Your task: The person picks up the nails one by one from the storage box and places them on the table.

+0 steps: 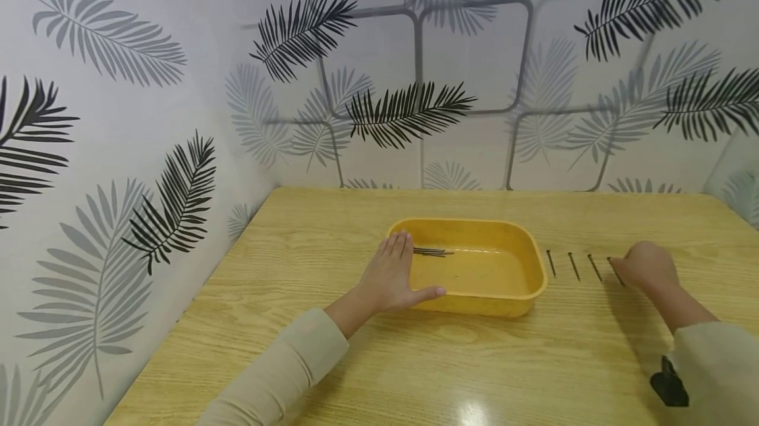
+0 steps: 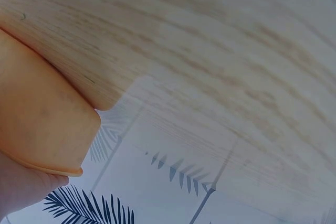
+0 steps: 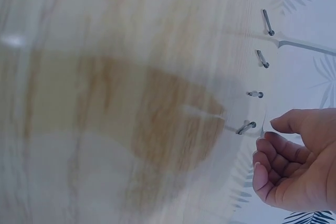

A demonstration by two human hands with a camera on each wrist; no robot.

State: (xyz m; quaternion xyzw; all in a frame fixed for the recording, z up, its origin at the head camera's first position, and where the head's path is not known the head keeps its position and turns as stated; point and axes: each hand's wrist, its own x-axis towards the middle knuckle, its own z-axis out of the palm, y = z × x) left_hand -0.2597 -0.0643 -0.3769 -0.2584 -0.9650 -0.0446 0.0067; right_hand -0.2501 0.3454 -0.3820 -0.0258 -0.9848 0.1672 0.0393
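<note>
My left hand (image 1: 391, 278) lies flat, steadying the tub (image 1: 498, 304); right fingers (image 3: 278, 156), curled just beside the fourth nail (image 3: 245, 127), could knock it crooked.

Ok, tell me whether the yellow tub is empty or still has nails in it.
Not empty. The yellow tub holds a few nails near its left end, beside the left hand.

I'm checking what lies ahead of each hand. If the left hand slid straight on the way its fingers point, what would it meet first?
Probably the nails in the yellow tray: the left hand rests on its left rim, fingers pointing over it, though depth is unclear.
</note>
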